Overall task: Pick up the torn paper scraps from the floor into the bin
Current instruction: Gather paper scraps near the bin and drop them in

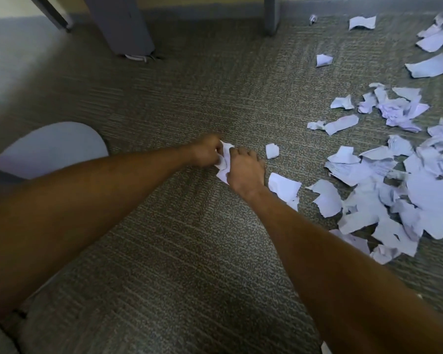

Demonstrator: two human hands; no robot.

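Head view: your left hand (206, 150) and right hand (243, 171) together clutch crumpled white paper scraps (224, 159), gathering step; next, carry them to the pale round bin (49, 149).

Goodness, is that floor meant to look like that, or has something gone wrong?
Torn paper scraps litter the carpet, heaped thickest on the right. Both hands, left and right, are gathering a few scraps between them.
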